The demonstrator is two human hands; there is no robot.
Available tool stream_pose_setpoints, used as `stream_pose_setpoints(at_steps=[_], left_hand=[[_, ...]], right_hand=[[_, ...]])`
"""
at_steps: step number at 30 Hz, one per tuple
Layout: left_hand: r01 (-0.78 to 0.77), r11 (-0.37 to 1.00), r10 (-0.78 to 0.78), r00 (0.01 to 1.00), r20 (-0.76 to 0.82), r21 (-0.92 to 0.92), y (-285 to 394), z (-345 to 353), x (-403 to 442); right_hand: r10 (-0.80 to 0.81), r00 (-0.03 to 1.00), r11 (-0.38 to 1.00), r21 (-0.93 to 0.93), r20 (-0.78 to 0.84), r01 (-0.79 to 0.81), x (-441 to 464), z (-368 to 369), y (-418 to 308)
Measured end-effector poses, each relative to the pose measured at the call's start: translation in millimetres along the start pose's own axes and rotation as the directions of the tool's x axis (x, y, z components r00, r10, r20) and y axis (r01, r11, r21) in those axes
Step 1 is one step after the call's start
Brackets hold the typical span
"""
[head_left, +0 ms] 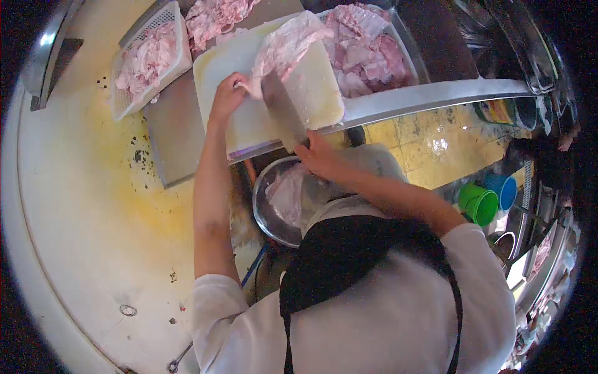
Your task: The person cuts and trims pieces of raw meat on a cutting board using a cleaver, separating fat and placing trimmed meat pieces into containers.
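Observation:
My left hand (230,93) is closed on the near end of a pale pink piece of raw meat (291,43), which looks like skin or fatty poultry. The piece stretches away across a white cutting board (218,53), its far end reaching the board's back right corner. In my right hand (321,157) is the handle of a cleaver (283,112). Its broad blade lies over the board, pointing away from me, with the tip at the meat beside my left hand. Whether the edge has entered the meat I cannot tell.
Left of the board, a white perforated basket (185,53) holds raw meat. More meat (218,19) lies behind the board, and a tray of meat pieces (367,53) stands at right. Below the board's edge is a metal bowl (260,215). Green (478,204) and blue buckets (502,189) stand farther right.

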State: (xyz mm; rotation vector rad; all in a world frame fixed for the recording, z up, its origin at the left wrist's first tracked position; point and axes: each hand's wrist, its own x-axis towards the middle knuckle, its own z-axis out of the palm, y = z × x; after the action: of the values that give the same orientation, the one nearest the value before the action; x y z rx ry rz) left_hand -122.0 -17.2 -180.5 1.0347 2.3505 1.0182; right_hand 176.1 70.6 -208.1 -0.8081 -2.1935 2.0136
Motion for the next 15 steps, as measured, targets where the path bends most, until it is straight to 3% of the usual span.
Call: stream_pose_setpoints(at_steps=[1,3,6,9,12,15], left_hand=[[0.039,0.998,-0.042,0.997,0.061,0.053,-6.0,-7.0,5.3],[0.1,0.981,-0.13,0.976,0.175,0.167,-16.3,-20.2,16.4],[0.037,0.855,0.009,0.996,-0.087,0.517,29.0,-7.9,22.1],[-0.025,0.854,0.144,0.971,-0.19,0.519,34.0,36.1,44.1],[0.083,0.857,-0.001,0.987,-0.16,0.509,41.0,45.9,32.5],[0.042,0.955,0.004,0.988,-0.154,0.295,29.4,43.1,29.3]], right_hand=[[0.047,0.998,0.999,0.003,0.044,-0.047,-12.8,-9.0,-2.6],[0.298,0.927,0.941,0.092,0.225,-0.325,-28.8,-52.9,-58.1],[0.117,0.993,0.99,0.079,0.024,-0.119,-23.3,-63.3,-62.0],[0.105,0.993,0.979,0.173,0.048,-0.111,-1.3,-66.4,-50.8],[0.089,0.993,0.976,0.19,0.083,-0.104,11.2,-68.8,-61.6],[-0.076,0.997,0.992,0.105,0.02,0.073,52.0,-58.0,-38.9]])
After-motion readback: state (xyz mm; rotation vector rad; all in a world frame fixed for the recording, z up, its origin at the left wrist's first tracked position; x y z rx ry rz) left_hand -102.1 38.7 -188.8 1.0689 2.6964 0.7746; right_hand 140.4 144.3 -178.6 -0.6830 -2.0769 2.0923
